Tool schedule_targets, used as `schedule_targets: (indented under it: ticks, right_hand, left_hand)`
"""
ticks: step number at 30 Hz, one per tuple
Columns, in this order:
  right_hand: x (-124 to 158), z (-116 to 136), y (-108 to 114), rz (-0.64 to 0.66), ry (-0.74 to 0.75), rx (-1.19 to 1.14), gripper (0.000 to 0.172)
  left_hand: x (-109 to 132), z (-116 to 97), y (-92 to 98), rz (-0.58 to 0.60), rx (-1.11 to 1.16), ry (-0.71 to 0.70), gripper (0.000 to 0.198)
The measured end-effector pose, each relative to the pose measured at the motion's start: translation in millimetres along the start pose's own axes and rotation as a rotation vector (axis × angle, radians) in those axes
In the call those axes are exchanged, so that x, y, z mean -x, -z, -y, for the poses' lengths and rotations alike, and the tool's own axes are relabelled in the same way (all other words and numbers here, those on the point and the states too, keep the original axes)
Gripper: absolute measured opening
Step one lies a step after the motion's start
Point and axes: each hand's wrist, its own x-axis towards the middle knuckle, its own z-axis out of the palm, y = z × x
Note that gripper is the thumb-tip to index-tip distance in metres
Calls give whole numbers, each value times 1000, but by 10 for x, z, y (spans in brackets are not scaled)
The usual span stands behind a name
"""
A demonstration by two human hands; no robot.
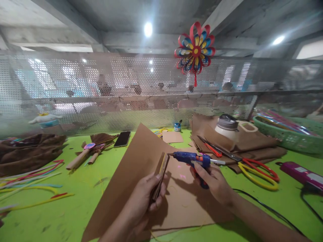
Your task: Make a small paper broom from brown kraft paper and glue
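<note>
My left hand [148, 191] is closed around a narrow folded strip of brown paper [160, 174], held tilted upward with several layered edges showing. In my right hand [212, 178] is a blue glue gun [189, 157], with a clear glue stick poking out of its back end. The gun's nozzle points left and sits at the upper edge of the folded strip; whether it touches cannot be made out. Beneath both hands lies a large brown paper sheet [131, 161], its left part raised in a fold.
Scissors with red and yellow handles [259, 173] lie right, near brown cloth [252, 148], a jug [227, 129], a green basket [285, 136] and a purple power strip [301, 173]. Left are a phone [122, 139], a folded paper fan [103, 139] and coloured strips [37, 186]. A perforated screen [121, 114] stands behind.
</note>
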Motion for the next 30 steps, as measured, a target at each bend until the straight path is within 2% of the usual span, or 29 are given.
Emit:
schedule_targets:
  ticks: [14,19,24,30]
  right_hand:
    - [55,-62,-6,13,-20,20,43]
    - [8,-96,16,-30,-14,-32,40]
    - [34,-61,6,12,-25,-7,44]
    - [62,-55,-6,4,-30,2,43]
  left_hand:
    - [-40,6,40,76,41,0,24]
    - [-43,20,40,49,39,8,26]
    - [-27,5,12,49,74,49,23]
    - [-26,9,5,52,74,36,22]
